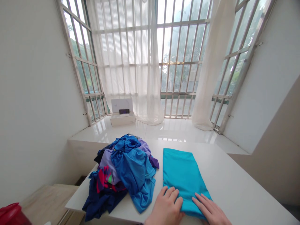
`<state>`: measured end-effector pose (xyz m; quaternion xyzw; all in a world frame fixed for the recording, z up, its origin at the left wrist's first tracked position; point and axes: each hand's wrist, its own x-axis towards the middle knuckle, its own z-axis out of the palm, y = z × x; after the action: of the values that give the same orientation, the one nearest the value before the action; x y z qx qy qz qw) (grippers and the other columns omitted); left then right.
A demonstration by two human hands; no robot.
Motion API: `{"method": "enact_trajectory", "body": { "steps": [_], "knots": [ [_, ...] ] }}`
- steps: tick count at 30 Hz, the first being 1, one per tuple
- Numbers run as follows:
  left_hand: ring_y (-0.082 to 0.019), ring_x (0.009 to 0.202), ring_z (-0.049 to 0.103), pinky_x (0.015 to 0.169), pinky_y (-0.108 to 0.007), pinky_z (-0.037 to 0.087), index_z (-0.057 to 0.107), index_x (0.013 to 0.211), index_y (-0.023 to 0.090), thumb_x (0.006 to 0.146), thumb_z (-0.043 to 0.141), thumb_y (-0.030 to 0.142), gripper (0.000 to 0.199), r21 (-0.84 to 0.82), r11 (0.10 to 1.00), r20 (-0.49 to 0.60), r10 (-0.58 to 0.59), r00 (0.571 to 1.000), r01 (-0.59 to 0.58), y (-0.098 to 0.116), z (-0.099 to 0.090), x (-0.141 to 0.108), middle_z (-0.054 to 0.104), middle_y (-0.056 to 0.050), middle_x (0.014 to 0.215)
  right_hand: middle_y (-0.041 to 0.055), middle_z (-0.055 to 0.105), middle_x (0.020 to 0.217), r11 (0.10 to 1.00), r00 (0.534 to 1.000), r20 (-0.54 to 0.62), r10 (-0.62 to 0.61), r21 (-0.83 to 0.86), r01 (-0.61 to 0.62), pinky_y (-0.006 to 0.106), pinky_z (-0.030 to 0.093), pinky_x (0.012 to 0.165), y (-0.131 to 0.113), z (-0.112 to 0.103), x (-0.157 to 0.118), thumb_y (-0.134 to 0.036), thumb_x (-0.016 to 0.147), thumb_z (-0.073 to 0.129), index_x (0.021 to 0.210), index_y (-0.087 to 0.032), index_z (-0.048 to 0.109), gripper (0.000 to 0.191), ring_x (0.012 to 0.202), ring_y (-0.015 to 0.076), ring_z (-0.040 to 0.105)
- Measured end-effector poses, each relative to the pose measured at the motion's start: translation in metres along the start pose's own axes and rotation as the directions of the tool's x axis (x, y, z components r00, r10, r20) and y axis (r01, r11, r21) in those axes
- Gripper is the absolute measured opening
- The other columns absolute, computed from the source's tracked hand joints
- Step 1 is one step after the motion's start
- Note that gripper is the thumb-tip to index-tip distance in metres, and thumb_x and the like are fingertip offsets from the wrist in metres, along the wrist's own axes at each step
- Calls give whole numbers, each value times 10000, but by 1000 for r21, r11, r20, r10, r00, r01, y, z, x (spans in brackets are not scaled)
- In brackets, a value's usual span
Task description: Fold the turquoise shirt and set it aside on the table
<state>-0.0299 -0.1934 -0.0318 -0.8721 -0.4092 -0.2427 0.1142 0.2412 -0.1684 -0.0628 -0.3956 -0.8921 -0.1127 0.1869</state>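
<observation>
A folded teal cloth garment point(181, 172) lies on the white table in front of me, its long side pointing away. My left hand point(167, 204) is at the garment's near left corner, fingers bent over the top and thumb by the near edge. On the near right part of the garment, my right hand point(208, 209) rests with fingers stretched out and slightly apart. The near end of the cloth is puffed between the two hands. To the left is a loose heap of clothes point(133, 162) in blue, lilac, navy and red, apart from the teal garment.
The white table point(243, 187) reaches up to a glossy window ledge point(178, 128). An opened white box point(123, 119) stands on the ledge, below sheer curtains point(150, 78) and barred windows. At the lower left are a red object point(14, 214) and a wooden surface point(47, 198).
</observation>
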Motion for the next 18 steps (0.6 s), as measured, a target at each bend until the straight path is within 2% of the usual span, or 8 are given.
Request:
{"method": "enact_trajectory", "body": {
  "steps": [2,4,7,10,12,14,18],
  "knots": [
    [-253,1261,555,1073,-420,414,575,1228,215,1000,519,462,341,-45,998,141,-41,989,48,-10,-18,15,628,-74,1354,8,622,1385,997,997,43,71,11,-72,447,600,961,2,3,21,-118,822,505,1345,-350,633,586,1210,306,647],
    [-278,1290,529,1083,-455,406,563,1268,192,996,524,460,383,-52,996,234,-59,971,73,-22,-30,33,598,-106,1387,35,627,1391,989,988,87,131,51,-136,475,559,1021,5,3,49,-82,795,488,1326,-314,653,602,1245,306,623],
    [-330,1249,545,1027,-481,444,603,1223,140,949,563,521,471,-12,995,312,-88,946,96,-45,-34,60,609,-169,1338,77,607,1424,975,981,98,169,127,-181,508,484,1099,12,4,91,-105,813,503,1335,-255,646,561,1309,304,569],
    [-316,1102,616,919,-439,498,664,1073,134,942,568,429,337,24,994,322,-109,941,107,-66,-29,79,683,-157,1142,107,623,1404,966,984,94,152,196,-168,519,468,1106,19,6,124,-132,820,542,1295,-230,671,502,1301,306,572],
    [-298,1040,635,878,-415,510,680,998,146,938,566,376,264,25,994,308,-109,945,107,-78,-25,84,700,-132,1048,109,644,1376,963,988,92,124,228,-142,517,472,1100,23,9,137,-134,818,557,1270,-231,685,480,1276,301,591],
    [-286,1044,633,888,-408,507,682,985,160,938,564,358,236,22,994,297,-108,949,107,-87,-21,84,703,-116,1047,102,659,1356,962,992,86,93,248,-112,504,483,1090,28,12,142,-131,818,556,1252,-238,693,467,1257,292,604],
    [-273,1152,590,995,-422,466,655,1110,189,947,563,400,283,-32,992,225,-109,968,119,-95,-13,75,678,-95,1201,83,672,1341,958,996,60,70,275,-84,454,524,1052,36,18,140,-121,828,514,1232,-260,699,466,1232,268,626]
  ]
}}
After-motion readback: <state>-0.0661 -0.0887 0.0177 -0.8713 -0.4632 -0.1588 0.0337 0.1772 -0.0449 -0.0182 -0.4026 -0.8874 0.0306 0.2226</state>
